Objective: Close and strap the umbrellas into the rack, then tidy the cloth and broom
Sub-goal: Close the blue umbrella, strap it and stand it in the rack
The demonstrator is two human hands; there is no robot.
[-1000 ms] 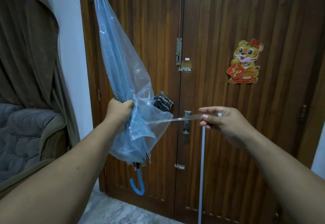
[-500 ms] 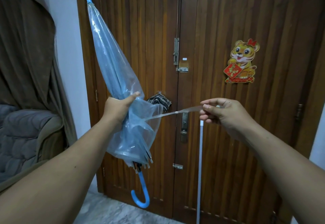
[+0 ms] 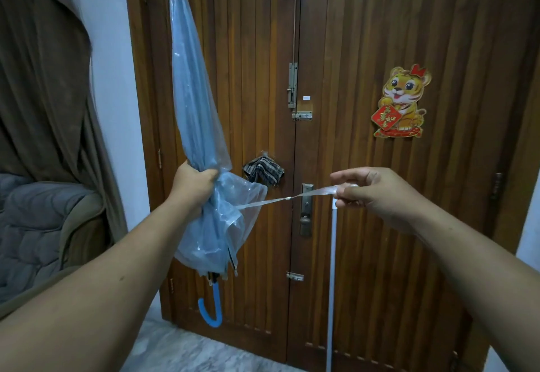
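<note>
I judge strapping underway: left hand (image 3: 191,183) grips the umbrella (image 3: 193,102); right hand (image 3: 371,193) pinches its strap (image 3: 263,202) taut; next, wrap it round the canopy.

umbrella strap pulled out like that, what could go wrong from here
1. The strap is thin, clear and stretched tight from the right hand; a harder pull might tear it or slip it from the pinch.
2. The left hand grips the umbrella only mid-canopy; the plastic below bulges loose, so wrapping now could trap uneven folds and leave the snap short.
</note>
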